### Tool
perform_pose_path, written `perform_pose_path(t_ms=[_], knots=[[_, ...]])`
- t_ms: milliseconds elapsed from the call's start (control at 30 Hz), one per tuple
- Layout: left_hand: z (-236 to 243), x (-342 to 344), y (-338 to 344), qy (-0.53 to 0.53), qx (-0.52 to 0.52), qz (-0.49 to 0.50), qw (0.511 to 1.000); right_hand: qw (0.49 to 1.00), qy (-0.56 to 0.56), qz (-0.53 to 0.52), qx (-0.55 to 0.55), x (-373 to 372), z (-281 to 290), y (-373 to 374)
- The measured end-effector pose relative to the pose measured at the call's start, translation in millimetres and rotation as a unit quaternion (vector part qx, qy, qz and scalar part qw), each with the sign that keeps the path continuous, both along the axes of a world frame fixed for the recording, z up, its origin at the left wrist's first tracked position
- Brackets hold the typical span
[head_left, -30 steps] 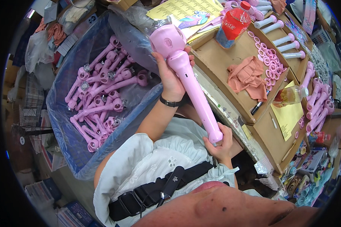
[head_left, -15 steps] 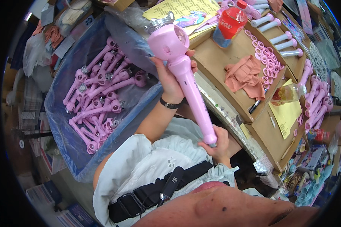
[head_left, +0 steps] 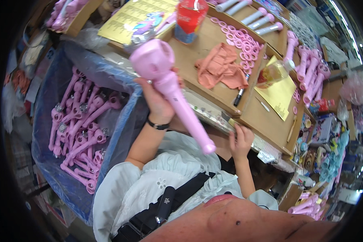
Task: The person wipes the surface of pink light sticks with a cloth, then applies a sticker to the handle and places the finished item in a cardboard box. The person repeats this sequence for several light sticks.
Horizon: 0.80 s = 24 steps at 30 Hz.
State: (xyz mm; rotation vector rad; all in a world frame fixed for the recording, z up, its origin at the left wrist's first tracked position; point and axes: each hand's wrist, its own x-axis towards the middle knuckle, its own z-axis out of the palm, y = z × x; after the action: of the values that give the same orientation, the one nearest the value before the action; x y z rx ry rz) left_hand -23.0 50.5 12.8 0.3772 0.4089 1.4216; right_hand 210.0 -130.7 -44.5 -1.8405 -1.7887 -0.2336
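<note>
A pink toy wand (head_left: 183, 111) with a round, hollow head is held slanting in front of my chest. Its head points up and away, topped by a blurred clear piece (head_left: 141, 39). My left hand (head_left: 160, 108) is wrapped round the wand just below the head. The wand's lower end hangs free. My right hand (head_left: 242, 142) is apart from it, at the table's near edge, thumb and fingers apart. Its fingertips are beside a small yellow strip (head_left: 232, 122) with a dark grey piece; whether they touch is unclear.
A blue-lined bin (head_left: 123, 133) with many pink wands stands at the left. Cardboard trays (head_left: 226, 105) hold pink rings (head_left: 242, 44), an orange cloth (head_left: 222, 66), a marker (head_left: 240, 96) and a red-labelled bottle (head_left: 189, 22). More pink wands (head_left: 310, 72) lie at the right.
My right hand has left the wand's lower end and moved to the table's edge. My left hand still grips the wand. The whole view has shifted, with the trays now further left.
</note>
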Motion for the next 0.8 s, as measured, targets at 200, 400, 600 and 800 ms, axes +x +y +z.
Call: perform_pose_path(t_ms=[200,400,600,800], knots=[[-9,-9,-14,0.022,-0.024,0.015,0.999,0.995,-0.074,-0.002,-0.067,-14,-1,11],[-11,32,-34,0.008,-0.061,-0.112,0.992,0.991,-0.08,0.101,-0.033,13,0,-14],[-14,51,-39,-0.032,-0.056,-0.16,0.985,0.996,-0.018,0.084,0.038,35,9,-22],[-19,49,-38,-0.017,-0.068,-0.167,0.983,0.977,0.201,-0.055,0.054,13,44,31]])
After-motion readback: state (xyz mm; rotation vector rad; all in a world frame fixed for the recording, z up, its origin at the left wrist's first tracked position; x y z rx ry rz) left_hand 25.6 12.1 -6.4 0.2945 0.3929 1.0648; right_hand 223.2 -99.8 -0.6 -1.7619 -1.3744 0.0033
